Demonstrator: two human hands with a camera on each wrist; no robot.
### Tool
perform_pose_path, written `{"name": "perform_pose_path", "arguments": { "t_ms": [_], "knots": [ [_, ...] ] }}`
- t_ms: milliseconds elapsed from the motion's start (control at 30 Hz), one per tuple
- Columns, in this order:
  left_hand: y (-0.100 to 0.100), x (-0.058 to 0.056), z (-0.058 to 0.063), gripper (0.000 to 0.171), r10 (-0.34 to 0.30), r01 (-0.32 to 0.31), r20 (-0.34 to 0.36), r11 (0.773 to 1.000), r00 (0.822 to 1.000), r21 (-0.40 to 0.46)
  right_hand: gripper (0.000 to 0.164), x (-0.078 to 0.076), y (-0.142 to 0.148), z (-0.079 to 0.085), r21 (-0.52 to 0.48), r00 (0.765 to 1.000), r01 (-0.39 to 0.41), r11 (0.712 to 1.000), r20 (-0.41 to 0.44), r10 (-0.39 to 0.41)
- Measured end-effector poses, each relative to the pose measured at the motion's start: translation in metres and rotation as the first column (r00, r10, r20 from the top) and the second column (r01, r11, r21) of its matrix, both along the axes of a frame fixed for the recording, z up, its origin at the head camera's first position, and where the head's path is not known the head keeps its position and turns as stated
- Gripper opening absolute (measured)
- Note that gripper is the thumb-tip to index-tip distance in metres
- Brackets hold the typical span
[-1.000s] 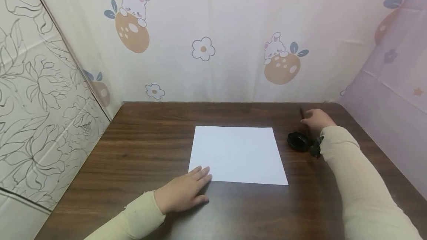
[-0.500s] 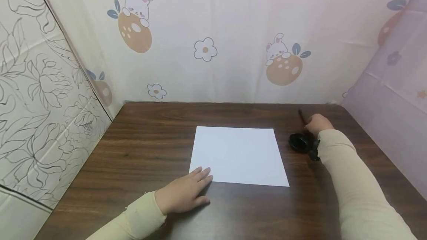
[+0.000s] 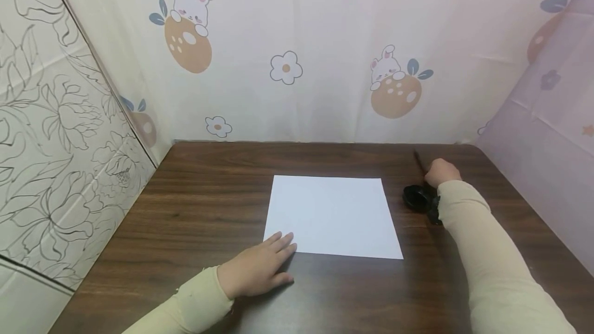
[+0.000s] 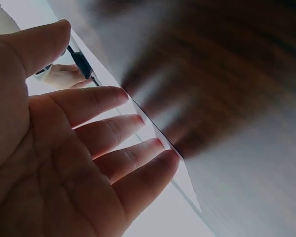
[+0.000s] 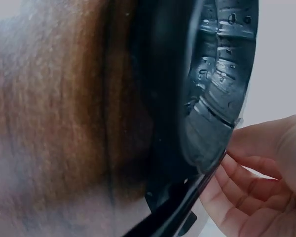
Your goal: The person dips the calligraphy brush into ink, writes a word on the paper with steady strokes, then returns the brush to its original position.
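Observation:
A plain white sheet of paper (image 3: 331, 215) lies on the wooden table. My left hand (image 3: 257, 270) rests flat at its near left corner, fingers straight and fingertips on the paper. At the right, my right hand (image 3: 442, 172) pinches a thin dark stick (image 3: 419, 162) like a brush handle; its far end points back and left, its near end is hidden. Just in front of that hand stands a round black dish (image 3: 415, 198). In the right wrist view the dish (image 5: 217, 94) has a ridged, wet-looking inside, and the thumb and fingers (image 5: 256, 143) are close to its rim.
A small black object (image 3: 434, 211) sits beside the dish, partly behind the right sleeve (image 3: 473, 231). The brown table (image 3: 209, 195) ends at a patterned cloth wall (image 3: 325, 107) at the back. Other patterned panels (image 3: 60, 117) stand left and right.
My right hand has drawn slightly nearer and to the left with the thin stick, and more of the stick shows. The left hand stays on the paper. The view shifted slightly.

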State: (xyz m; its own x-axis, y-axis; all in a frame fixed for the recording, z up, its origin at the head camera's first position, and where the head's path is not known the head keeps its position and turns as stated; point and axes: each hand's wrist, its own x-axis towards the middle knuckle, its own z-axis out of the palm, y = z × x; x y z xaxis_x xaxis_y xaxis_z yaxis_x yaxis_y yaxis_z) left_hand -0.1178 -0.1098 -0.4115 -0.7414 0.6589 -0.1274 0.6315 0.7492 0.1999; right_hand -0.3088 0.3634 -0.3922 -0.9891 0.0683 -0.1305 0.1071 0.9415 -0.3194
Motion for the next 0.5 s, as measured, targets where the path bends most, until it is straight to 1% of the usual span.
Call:
{"name": "perform_pose_path", "arguments": {
  "t_ms": [200, 267, 333, 367, 500],
  "knots": [
    [-0.0011, 0.0008, 0.0004, 0.063, 0.002, -0.002, 0.001, 1.000, 1.000, 0.007, 0.023, -0.0004, -0.0016, -0.0001, -0.031, 1.000, 0.017, 0.999, 0.005, -0.017],
    [-0.0013, 0.0011, 0.0005, 0.063, 0.004, -0.004, 0.000, 1.000, 1.000, 0.008, 0.022, -0.0010, -0.0014, 0.0001, -0.040, 1.000, 0.018, 0.999, -0.011, -0.019],
    [-0.0014, 0.0014, 0.0005, 0.064, 0.005, -0.005, -0.001, 1.000, 1.000, 0.008, 0.017, -0.0009, -0.0003, 0.0013, -0.039, 0.999, 0.006, 0.999, -0.037, -0.008],
    [-0.0014, 0.0013, 0.0005, 0.064, 0.004, -0.004, -0.002, 1.000, 1.000, 0.008, 0.018, -0.0009, 0.0005, 0.0022, -0.037, 0.999, -0.001, 0.999, -0.051, 0.000],
    [-0.0014, 0.0010, 0.0013, 0.063, -0.002, 0.002, -0.003, 1.000, 1.000, 0.014, 0.037, 0.0002, 0.0025, 0.0081, -0.026, 0.996, -0.021, 0.999, -0.086, 0.019]
  ]
}}
